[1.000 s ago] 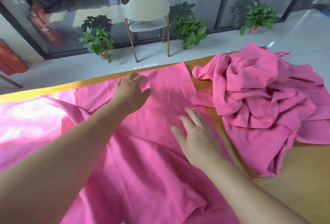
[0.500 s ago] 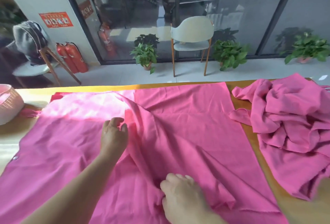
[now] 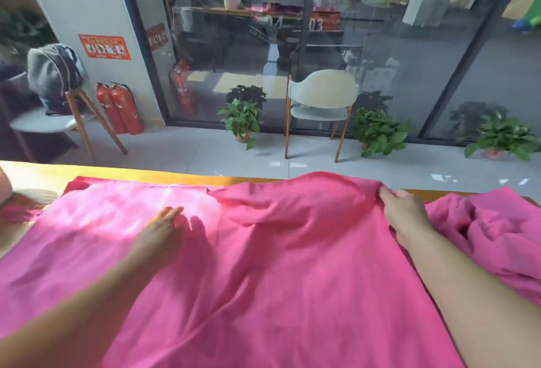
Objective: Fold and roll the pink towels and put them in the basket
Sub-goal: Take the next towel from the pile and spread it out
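Head view: a wooden table (image 3: 35, 170) ran across the frame, with grey tiled floor beyond its far edge and a wall of dark glass panels behind that. A pale chair (image 3: 322, 101) stood by the glass between potted plants (image 3: 241, 117), and two red fire extinguishers (image 3: 120, 111) leaned at the wall on the left, next to another chair with a grey bag on it.

Writing-wise, "03" showed on the glass; the red poster (image 3: 104, 46) on the wall was too blurry to read.

The big pink towel (image 3: 263, 265) covered most of the table, reaching its near edge. The left hand (image 3: 162, 231) lay flat on it, fingers straight. The right hand (image 3: 405, 211) pinched the towel's far edge, lifting it near the table's far edge. A crumpled pile of pink towels (image 3: 491, 235) sat at the right edge, just beside that hand. At the far left edge a bit of the basket (image 3: 4, 189) peeked in, with bare wood around it.
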`<action>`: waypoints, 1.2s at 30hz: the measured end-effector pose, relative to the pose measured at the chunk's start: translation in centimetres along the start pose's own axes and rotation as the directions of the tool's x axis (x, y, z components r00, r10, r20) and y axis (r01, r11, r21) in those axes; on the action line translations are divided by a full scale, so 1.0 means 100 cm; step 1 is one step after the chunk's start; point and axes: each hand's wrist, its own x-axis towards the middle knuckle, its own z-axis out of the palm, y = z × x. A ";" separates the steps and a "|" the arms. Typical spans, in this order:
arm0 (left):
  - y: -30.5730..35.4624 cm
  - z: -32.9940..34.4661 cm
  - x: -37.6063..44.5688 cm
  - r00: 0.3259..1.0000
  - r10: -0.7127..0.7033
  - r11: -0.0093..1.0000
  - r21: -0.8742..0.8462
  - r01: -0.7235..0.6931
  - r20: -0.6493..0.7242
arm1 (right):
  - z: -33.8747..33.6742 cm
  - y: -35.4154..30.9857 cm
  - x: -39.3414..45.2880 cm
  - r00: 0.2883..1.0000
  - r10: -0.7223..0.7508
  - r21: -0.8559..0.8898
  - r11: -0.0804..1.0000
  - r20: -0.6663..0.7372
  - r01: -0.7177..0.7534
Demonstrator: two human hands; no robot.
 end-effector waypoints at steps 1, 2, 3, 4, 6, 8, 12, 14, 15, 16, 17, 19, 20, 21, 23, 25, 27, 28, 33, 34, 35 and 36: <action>-0.005 0.002 0.013 0.999 -0.015 0.999 0.045 0.013 0.032 | 0.003 0.007 0.012 0.999 0.031 -0.086 0.996 0.011 -0.030; -0.009 0.004 0.025 0.999 -0.026 0.996 0.086 0.022 0.044 | 0.006 0.013 0.023 0.996 0.082 -0.186 0.980 0.034 -0.075; -0.013 0.007 0.035 0.999 -0.029 0.993 0.118 0.025 0.032 | 0.007 0.019 0.029 0.991 0.124 -0.291 0.951 0.048 -0.105; -0.017 0.011 0.042 1.000 -0.030 0.990 0.136 0.028 0.009 | 0.009 0.024 0.033 0.986 0.155 -0.376 0.919 0.056 -0.123; -0.020 0.017 0.053 0.998 -0.033 0.987 0.155 0.041 -0.048 | 0.012 0.030 0.036 0.986 0.150 -0.481 0.871 0.067 -0.099; -0.020 0.024 0.060 0.993 -0.035 0.984 0.172 0.053 -0.111 | 0.020 0.031 0.032 0.993 0.097 -0.536 0.843 0.072 -0.044; -0.021 0.029 0.069 0.984 -0.026 0.984 0.166 0.055 -0.174 | 0.031 0.033 0.027 0.996 -0.056 -0.633 0.769 0.074 0.090; -0.025 0.030 0.071 0.984 -0.018 0.982 0.181 0.051 -0.179 | 0.029 0.033 0.035 0.999 -0.030 -0.582 0.812 0.024 0.038; -0.027 0.030 0.073 0.984 -0.015 0.979 0.198 0.051 -0.179 | 0.026 0.034 0.040 1.000 -0.005 -0.544 0.839 -0.017 -0.005; -0.029 0.030 0.074 0.984 -0.015 0.975 0.214 0.053 -0.176 | 0.023 0.036 0.044 0.998 0.017 -0.520 0.853 -0.056 -0.044; -0.031 0.029 0.077 0.985 -0.018 0.973 0.224 0.057 -0.172 | 0.020 0.037 0.048 0.996 0.034 -0.516 0.854 -0.081 -0.071; -0.036 0.026 0.083 0.987 -0.032 0.970 0.233 0.069 -0.158 | 0.020 0.040 0.053 0.995 0.062 -0.562 0.821 -0.081 -0.097; -0.038 0.025 0.085 0.988 -0.039 0.968 0.238 0.075 -0.149 | 0.021 0.040 0.055 0.995 0.066 -0.594 0.798 -0.081 -0.101; -0.040 0.025 0.088 0.989 -0.048 0.966 0.247 0.081 -0.139 | 0.023 0.040 0.057 0.994 0.065 -0.620 0.777 -0.089 -0.107; -0.044 0.027 0.091 0.991 -0.063 0.961 0.262 0.093 -0.122 | 0.026 0.038 0.059 0.992 0.051 -0.662 0.741 -0.114 -0.114; -0.046 0.028 0.092 0.990 -0.070 0.956 0.274 0.102 -0.125 | 0.029 0.038 0.059 0.992 0.009 -0.683 0.725 -0.128 -0.094; -0.045 0.028 0.092 0.989 -0.077 0.955 0.276 0.109 -0.126 | 0.029 0.041 0.058 0.990 -0.053 -0.683 0.728 -0.129 -0.050; -0.042 0.028 0.091 0.988 -0.090 0.955 0.271 0.122 -0.129 | 0.029 0.042 0.057 0.988 -0.085 -0.687 0.727 -0.126 -0.026; 0.014 0.038 0.082 0.983 0.075 0.982 0.184 -0.044 -0.165 | 0.038 0.042 0.049 0.960 -0.244 -0.751 0.658 -0.139 0.058; 0.033 0.045 0.078 0.976 0.157 0.978 0.164 -0.132 -0.150 | 0.041 0.042 0.048 0.957 -0.258 -0.754 0.653 -0.128 0.075; 0.051 0.052 0.074 0.967 0.224 0.966 0.158 -0.203 -0.123 | 0.043 0.041 0.048 0.961 -0.252 -0.748 0.658 -0.117 0.082; 0.066 0.060 0.071 0.959 0.267 0.954 0.162 -0.250 -0.091 | 0.045 0.041 0.048 0.967 -0.230 -0.735 0.674 -0.110 0.077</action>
